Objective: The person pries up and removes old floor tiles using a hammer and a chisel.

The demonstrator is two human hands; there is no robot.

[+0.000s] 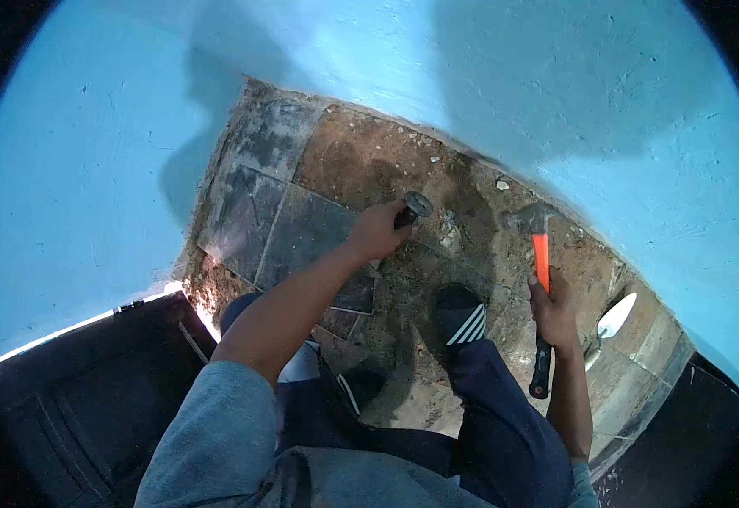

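Observation:
My left hand (378, 232) is closed around a chisel (417, 204) with a broad round top, held over the floor beside the edge of the grey tiles (308, 229). The chisel's lower end is hidden from me. In my right hand (555, 311) is a claw hammer (542, 254) with an orange and black handle, gripped about midway. Its metal head points away from me, toward the blue wall, over rough ground. A pointed trowel (616, 317) lies to the right of my right hand, its handle partly hidden by my wrist.
Brown bare ground (348, 157) with loose rubble runs along the blue wall (513, 76). A white chip (502, 184) lies near the wall. My shoe (461, 313) stands between my hands. More tiles (659, 343) are at the right, and a dark door (98, 398) is at the left.

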